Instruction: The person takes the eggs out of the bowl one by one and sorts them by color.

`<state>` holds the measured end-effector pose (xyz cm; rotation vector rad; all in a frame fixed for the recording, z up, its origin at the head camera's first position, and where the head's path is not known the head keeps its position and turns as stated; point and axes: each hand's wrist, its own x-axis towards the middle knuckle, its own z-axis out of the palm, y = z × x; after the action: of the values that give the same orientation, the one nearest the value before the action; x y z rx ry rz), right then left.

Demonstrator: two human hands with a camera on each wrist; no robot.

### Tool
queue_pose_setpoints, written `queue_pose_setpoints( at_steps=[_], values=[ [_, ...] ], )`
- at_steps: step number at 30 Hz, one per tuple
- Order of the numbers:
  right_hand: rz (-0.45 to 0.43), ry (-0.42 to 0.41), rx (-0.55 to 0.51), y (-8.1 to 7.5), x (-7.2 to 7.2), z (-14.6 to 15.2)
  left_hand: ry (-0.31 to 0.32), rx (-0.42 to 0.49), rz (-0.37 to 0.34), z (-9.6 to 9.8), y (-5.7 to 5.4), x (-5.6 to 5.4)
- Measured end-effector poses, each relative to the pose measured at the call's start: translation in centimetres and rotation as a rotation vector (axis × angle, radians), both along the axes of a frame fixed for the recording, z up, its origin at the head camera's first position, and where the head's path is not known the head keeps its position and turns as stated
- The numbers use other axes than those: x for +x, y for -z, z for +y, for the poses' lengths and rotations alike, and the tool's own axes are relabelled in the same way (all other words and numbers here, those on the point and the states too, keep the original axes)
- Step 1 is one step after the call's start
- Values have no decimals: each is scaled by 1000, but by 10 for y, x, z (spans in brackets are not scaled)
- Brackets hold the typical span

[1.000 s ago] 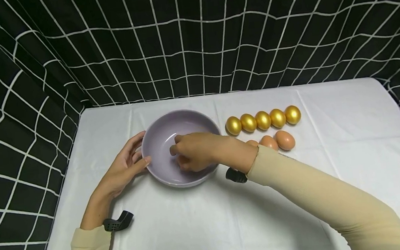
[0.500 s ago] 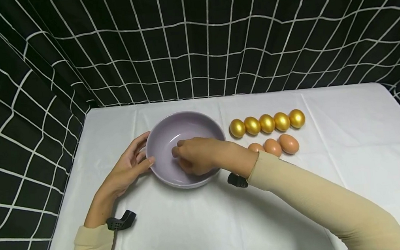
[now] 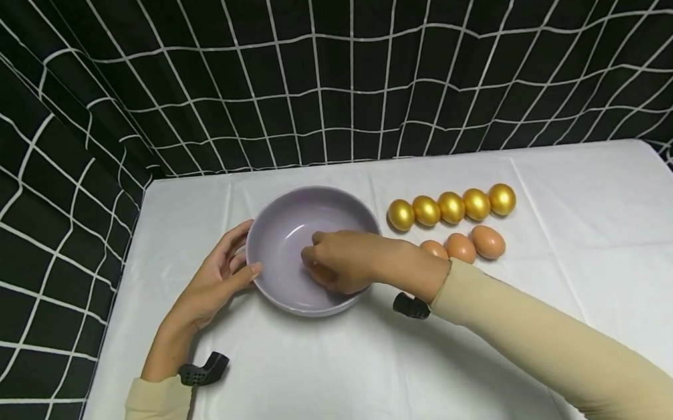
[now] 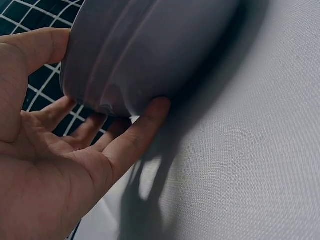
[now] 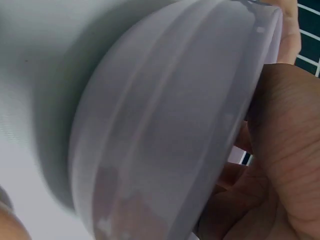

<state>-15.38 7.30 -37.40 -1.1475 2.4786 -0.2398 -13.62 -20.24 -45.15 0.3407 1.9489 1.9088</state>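
Note:
A wide lilac bowl (image 3: pixel 280 225) stands on the white cloth. The left hand (image 3: pixel 213 277) steadies it from the left, thumb at the rim and fingers spread along the outer wall, as the left wrist view also shows. Inside the bowl, the right hand (image 3: pixel 347 259) is low with curled fingers. A brown egg (image 3: pixel 322 275) partly shows under those fingers, mostly hidden by them. In the right wrist view the bowl's wall (image 5: pixel 165 115) covers the fingertips.
Several golden eggs (image 3: pixel 451 207) lie in a row right of the bowl. Nearer the person, brown eggs (image 3: pixel 488 242) form a second row, partly hidden by the right forearm. A black curtain with white grid lines (image 3: pixel 324 71) hangs behind the table (image 3: pixel 304 386).
The right hand has shifted slightly right inside the bowl, and a brown egg now shows beneath its fingers. The left hand stays at the bowl; the head view has shifted a little.

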Motion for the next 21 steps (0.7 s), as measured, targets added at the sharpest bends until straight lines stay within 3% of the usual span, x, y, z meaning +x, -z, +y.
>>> queue_pose_setpoints(
  at_steps=[11,14,21],
  values=[
    [60,3,-155,-9,9,18,-5,-5,-1,1,-2,2],
    [62,46,-189,-14,12,26,2,-11,-4,2,0,2],
    [-29,161,-328,-22,14,46,-4,-16,1,0,0,0]
  ],
)
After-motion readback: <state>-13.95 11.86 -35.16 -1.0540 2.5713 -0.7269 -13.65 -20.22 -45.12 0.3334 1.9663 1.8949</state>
